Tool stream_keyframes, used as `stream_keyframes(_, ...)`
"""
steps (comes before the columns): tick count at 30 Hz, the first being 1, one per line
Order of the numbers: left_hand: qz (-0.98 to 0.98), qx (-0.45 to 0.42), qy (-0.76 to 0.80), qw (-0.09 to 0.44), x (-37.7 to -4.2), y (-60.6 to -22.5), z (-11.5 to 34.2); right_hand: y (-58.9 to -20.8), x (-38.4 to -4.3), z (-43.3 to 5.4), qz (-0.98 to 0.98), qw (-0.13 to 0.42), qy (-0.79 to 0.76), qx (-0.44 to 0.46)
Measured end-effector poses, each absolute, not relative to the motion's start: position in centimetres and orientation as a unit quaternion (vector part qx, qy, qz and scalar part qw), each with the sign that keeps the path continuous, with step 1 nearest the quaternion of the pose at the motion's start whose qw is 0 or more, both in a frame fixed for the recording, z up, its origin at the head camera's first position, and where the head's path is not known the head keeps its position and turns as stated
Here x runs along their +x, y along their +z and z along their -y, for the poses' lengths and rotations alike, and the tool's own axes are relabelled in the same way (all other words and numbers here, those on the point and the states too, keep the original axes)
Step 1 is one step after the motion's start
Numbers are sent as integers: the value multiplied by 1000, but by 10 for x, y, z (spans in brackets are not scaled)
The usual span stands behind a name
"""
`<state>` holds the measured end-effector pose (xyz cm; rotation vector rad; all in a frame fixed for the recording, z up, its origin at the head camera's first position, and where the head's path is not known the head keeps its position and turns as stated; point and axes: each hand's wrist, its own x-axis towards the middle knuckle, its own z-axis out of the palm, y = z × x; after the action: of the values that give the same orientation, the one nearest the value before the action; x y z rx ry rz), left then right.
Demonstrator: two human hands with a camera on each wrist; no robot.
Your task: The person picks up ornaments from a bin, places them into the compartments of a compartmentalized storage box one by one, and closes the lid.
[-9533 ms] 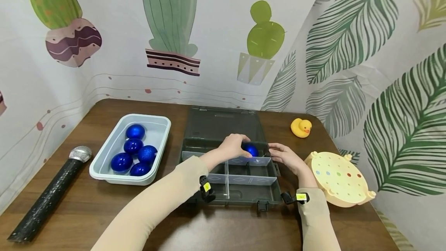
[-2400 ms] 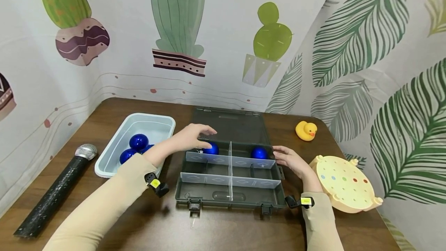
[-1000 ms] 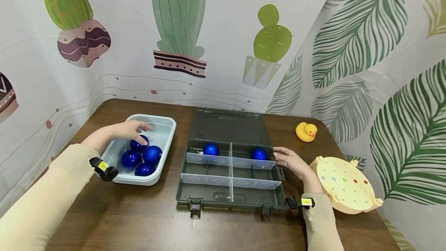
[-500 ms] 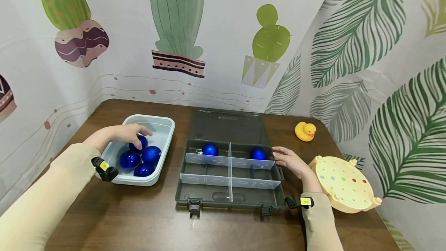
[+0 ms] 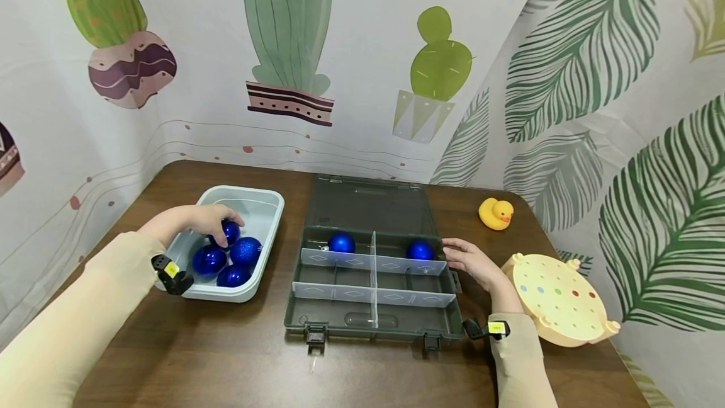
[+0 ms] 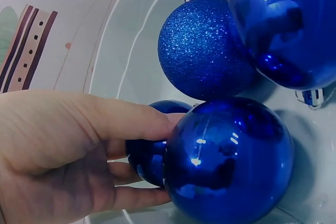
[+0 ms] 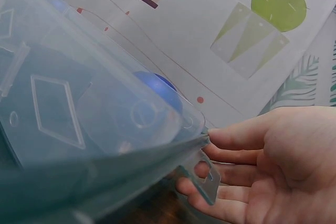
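Observation:
In the head view my left hand (image 5: 212, 219) is inside the white plastic tray (image 5: 277, 225), its thumb and fingers round a shiny blue Christmas ball (image 5: 231, 232). That ball (image 6: 148, 155) is partly hidden by the thumb and another ball in the left wrist view. Around it lie a glittery blue ball (image 5: 246, 250) and two smooth ones. My right hand (image 5: 470, 260) touches the right side of the open grey compartment box (image 5: 419, 317), fingers fairly straight near its side latch. The box's back row holds one blue ball (image 5: 342, 243) on the left and another (image 5: 420, 249) on the right.
Transparent dividers (image 5: 375, 279) split the box into compartments, and its lid (image 5: 370, 206) lies back. A yellow rubber duck (image 5: 496, 214) stands at the back right. Beside my right forearm is a round cream-coloured piece with dots (image 5: 561, 298). The wooden tabletop (image 5: 317, 376) extends in front.
After leaving a blue ball in the box's back left compartment, my left hand moved left to the tray and closed round another ball. My right hand stayed at the box's side.

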<state>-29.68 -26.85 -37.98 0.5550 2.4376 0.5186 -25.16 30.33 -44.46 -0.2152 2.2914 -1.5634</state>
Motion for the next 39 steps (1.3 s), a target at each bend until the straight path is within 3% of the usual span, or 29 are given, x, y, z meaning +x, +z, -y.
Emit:
stream_keyframes(8, -921, 207, 195, 265, -296, -375, 269, -444, -251, -303, -810, 176, -554, -75)
stream_keyframes(20, -955, 212, 183, 98, -283, -344, 262, -445, -252, -303, -812, 175, -551, -75)
stream_keyframes(28, -954, 202, 220, 20, -276, -312, 249, -446, -252, -302, -812, 177, -551, -74)
stream_keyframes(39, -918, 211, 321, -102, -279, -307, 197, -445, -252, -303, -812, 175, -551, -78)
